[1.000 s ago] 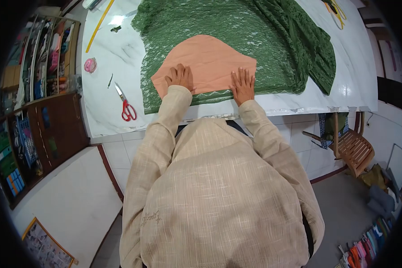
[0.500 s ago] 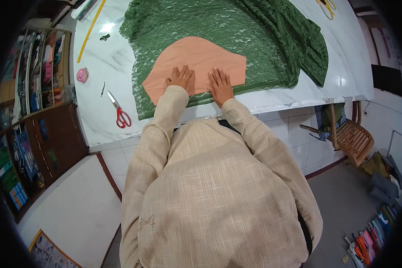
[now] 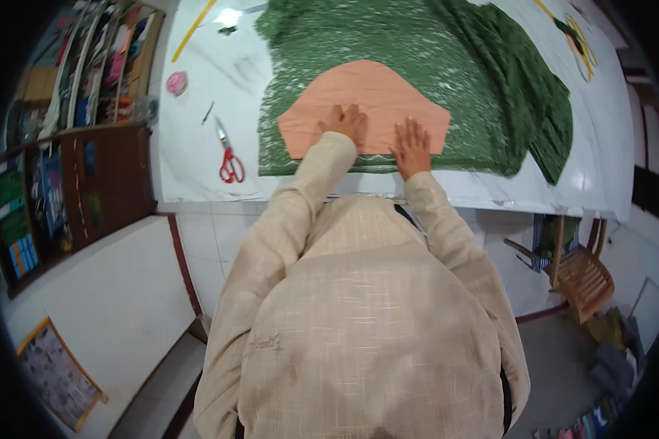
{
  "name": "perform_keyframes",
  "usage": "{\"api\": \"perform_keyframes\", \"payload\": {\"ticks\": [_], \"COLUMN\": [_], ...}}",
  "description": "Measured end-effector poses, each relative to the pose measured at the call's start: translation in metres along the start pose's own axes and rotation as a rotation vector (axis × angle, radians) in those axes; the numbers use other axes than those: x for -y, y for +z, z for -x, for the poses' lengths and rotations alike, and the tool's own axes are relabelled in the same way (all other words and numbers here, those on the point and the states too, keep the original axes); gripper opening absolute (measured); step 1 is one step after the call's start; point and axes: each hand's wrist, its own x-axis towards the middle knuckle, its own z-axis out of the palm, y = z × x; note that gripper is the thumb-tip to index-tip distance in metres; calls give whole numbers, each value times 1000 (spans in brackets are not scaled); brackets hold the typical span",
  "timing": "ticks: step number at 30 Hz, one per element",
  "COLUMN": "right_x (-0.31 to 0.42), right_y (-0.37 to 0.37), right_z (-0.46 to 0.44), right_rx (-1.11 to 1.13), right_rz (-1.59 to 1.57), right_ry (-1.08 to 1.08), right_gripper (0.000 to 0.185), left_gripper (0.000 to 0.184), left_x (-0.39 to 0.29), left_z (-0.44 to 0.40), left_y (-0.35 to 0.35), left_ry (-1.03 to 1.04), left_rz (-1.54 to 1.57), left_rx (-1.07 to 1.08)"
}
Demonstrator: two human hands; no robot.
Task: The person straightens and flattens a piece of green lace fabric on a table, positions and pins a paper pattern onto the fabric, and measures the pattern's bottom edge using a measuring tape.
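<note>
A peach-coloured sleeve-shaped pattern piece (image 3: 388, 91), with a curved top and a straight lower edge, lies on green lace fabric (image 3: 307, 51). My left hand (image 3: 344, 124) rests on its left-middle part, fingers somewhat bent and apart, pressing down. Flat near the lower right of the piece is my right hand (image 3: 413, 146), fingers stretched out and spread. Neither hand grips anything. The lace fabric is spread under the piece and bunches into folds at the right. Left of the fabric lie scissors with red handles (image 3: 231, 167), their blades pointing away from me.
On the white marbled table (image 3: 205, 175) are a pink round item (image 3: 176, 83), a yellow strip (image 3: 194, 29), small dark scraps (image 3: 228, 31) and yellow-handled scissors (image 3: 580, 47). Shelves (image 3: 88, 66) stand left; a wooden chair (image 3: 582, 278) is at the right beyond the table's front edge.
The head view has turned and shifted, so the table, fabric and hands appear further right and more level. Both hands stay on the peach piece in about the same places.
</note>
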Motion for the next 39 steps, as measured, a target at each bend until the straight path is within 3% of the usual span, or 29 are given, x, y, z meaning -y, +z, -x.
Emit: {"api": "perform_keyframes", "payload": {"ticks": [2,4,8,20,22,28,32,33,35,39], "right_x": [-2,-2,-2,0,-3,-3,-1,-1,-4,-5], "right_y": [3,4,4,4,8,-1,-3,-1,4,5], "right_z": [0,0,-2,0,0,2,2,1,3,0], "right_rx": [-15,-24,-6,21,112,-5,25,18,2,66], "right_rz": [14,42,69,160,142,138,141,129,104,160], "right_ry": [10,-2,-13,56,61,41,29,25,-22,22], "right_gripper": [59,59,58,61,62,61,60,60,59,61], "left_gripper": [67,63,53,57,71,78,67,67,55,40], "left_x": [-8,-11,-22,-7,-9,-9,4,8,10,12], "left_z": [-2,-9,4,14,14,-10,-6,-8,-17,-12], "left_y": [-4,23,10,1,2,23,19,26,39,30], "left_ry": [-109,-127,-193,-23,-78,18,109,75,204,184], "left_rz": [47,64,97,111,141,-74,-336,-339,-275,-280], "left_rx": [48,-55,-11,48,153,78,-4,-5,-255,-300]}}
